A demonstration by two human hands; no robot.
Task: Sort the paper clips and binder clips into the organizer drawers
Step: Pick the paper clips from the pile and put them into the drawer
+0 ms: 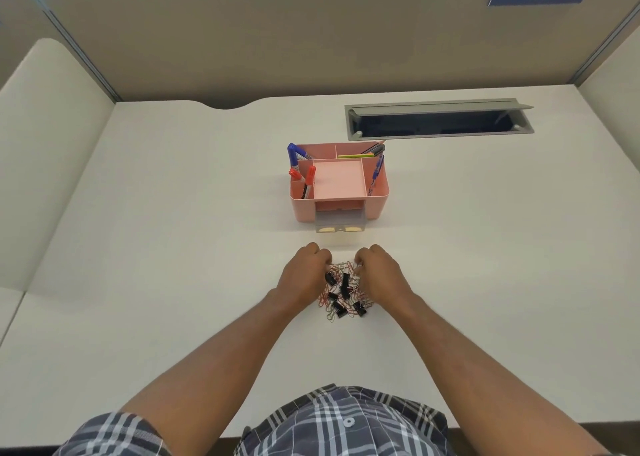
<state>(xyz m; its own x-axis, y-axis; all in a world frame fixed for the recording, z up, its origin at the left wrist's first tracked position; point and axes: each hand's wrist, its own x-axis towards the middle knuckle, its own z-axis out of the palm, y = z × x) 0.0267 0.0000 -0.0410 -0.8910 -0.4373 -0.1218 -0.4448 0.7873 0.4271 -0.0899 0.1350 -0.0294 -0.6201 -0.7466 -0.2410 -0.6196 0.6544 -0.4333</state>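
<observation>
A mixed pile of coloured paper clips (332, 312) and black binder clips (345, 286) lies on the white desk in front of me. My left hand (304, 277) and my right hand (379, 275) flank the pile, knuckles up, fingers curled into its far edge and pinching paper clips there. Beyond the pile stands a pink organizer (377, 202). Its clear drawer (340, 220) at the front bottom is pulled partly out toward me. What the drawer holds is unclear.
The organizer's top compartments hold red and blue markers (309, 175) and several pens (375, 150); its middle tray is bare. A grey cable hatch (438, 136) stands open at the back right. Beige partition walls (311, 40) enclose the desk.
</observation>
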